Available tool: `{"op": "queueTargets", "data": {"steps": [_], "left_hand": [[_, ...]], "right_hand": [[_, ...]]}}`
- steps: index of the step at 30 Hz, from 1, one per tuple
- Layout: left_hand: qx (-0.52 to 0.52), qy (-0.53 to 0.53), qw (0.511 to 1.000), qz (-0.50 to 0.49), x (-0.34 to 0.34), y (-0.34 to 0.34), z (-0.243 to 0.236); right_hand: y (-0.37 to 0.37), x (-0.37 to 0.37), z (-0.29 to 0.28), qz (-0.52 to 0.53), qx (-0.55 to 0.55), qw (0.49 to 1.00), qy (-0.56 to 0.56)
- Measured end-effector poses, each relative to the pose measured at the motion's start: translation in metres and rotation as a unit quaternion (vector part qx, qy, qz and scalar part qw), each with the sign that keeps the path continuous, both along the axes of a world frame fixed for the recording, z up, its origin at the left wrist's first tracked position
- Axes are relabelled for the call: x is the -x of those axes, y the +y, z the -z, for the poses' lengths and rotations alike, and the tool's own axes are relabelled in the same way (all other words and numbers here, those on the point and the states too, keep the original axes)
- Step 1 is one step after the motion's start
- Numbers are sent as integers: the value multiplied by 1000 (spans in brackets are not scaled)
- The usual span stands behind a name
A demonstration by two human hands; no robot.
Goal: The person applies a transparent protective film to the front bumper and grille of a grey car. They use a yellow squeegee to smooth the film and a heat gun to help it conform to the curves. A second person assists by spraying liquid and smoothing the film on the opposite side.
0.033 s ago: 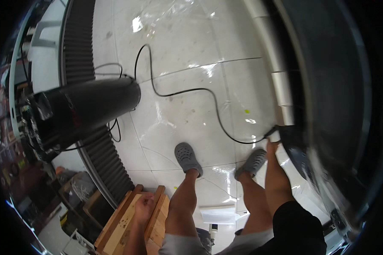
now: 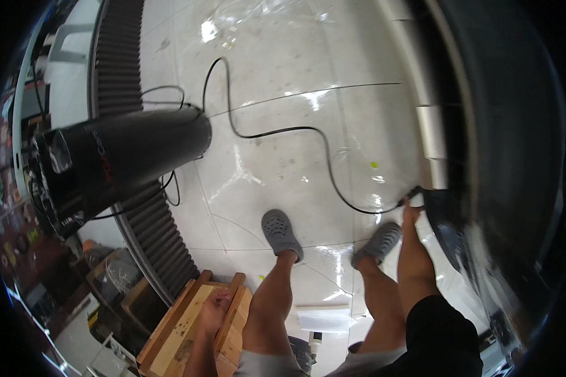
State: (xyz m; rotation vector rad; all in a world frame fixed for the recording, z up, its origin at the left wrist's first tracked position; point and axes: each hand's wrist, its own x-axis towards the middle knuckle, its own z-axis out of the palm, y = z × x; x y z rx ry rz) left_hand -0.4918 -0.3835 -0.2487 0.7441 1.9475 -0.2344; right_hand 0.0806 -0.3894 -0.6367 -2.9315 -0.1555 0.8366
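Note:
At the right, my right hand (image 2: 412, 215) is closed around the handle end of a black corded tool (image 2: 443, 220). Its body lies close along a large dark glossy surface (image 2: 509, 125), and its exact kind is hard to make out. A black cord (image 2: 326, 151) runs from the handle across the floor to the left. My left hand (image 2: 215, 308) hangs above a wooden bench (image 2: 185, 327), fingers loosely apart with nothing between them. Whether it touches the wood I cannot tell.
A long black cylinder (image 2: 132, 151) stands at the left, beside a dark ribbed strip (image 2: 141, 220). My feet in grey clogs (image 2: 280, 232) are on the glossy tiled floor (image 2: 277, 169). A white sheet (image 2: 324, 318) lies between my legs. Cluttered shelves fill the far left.
The view has shifted slightly, so the dark surface, the tool and my right hand sit a little further right. My right hand keeps its grip. My left hand's fingers have turned a little.

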Motion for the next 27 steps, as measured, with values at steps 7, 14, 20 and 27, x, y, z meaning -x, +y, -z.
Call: {"op": "queueTargets", "data": {"steps": [7, 14, 20, 27], "left_hand": [[-56, -75, 995, 19, -15, -19, 37], [-207, -198, 958, -32, -79, 15, -78], [-284, -485, 816, -134, -184, 132, -295], [-198, -655, 726, -71, -299, 142, -450]], "right_hand": [[53, -67, 17, -161, -189, 957, -148], [38, 249, -366, -332, -164, 894, 252], [65, 235, -694, -517, -246, 776, 264], [71, 124, -866, -147, -463, 607, 629]]}}
